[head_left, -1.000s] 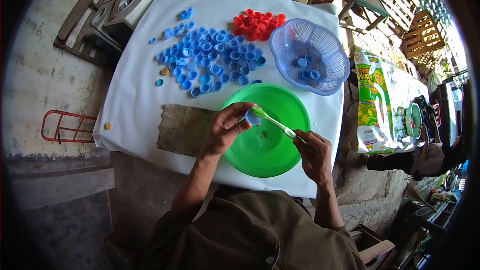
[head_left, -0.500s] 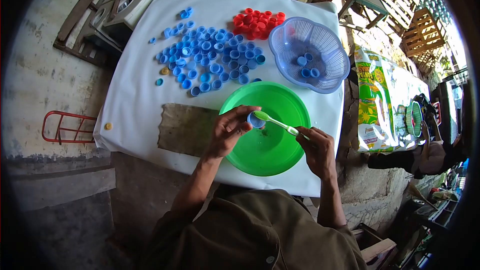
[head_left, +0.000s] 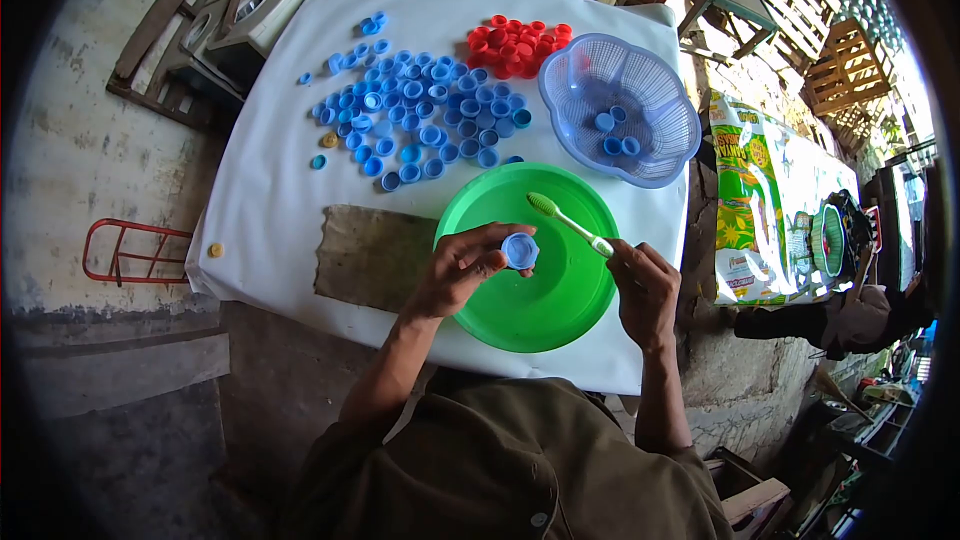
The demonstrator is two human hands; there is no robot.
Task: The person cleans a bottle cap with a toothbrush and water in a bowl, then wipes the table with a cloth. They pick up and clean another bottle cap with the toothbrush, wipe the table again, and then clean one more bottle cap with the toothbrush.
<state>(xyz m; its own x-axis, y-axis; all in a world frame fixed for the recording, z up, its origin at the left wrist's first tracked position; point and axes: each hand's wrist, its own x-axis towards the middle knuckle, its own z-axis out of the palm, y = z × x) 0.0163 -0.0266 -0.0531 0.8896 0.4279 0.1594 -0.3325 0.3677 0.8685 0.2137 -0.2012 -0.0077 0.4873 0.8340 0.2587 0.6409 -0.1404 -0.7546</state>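
My left hand (head_left: 462, 268) pinches a blue bottle cap (head_left: 519, 251) over the left part of a green basin (head_left: 540, 325), the cap's hollow side facing me. In my right hand (head_left: 645, 290) is a green and white toothbrush (head_left: 572, 223), gripped by its handle end at the basin's right rim. Its bristle head points up and left, apart from the cap. Beyond the basin, many blue caps (head_left: 412, 90) lie spread on the white-covered table (head_left: 270, 180). A heap of red caps (head_left: 515, 48) is behind them.
A lilac plastic basket (head_left: 620, 70) holding several blue caps stands behind the basin at right. A brown cloth (head_left: 375, 255) lies left of the basin. A red metal frame (head_left: 135, 255) is by the left wall. Another person (head_left: 865, 320) is at far right.
The toothbrush has come away from the cap, its head now higher and farther right. The cap has turned to show its inside. My right hand has shifted slightly right.
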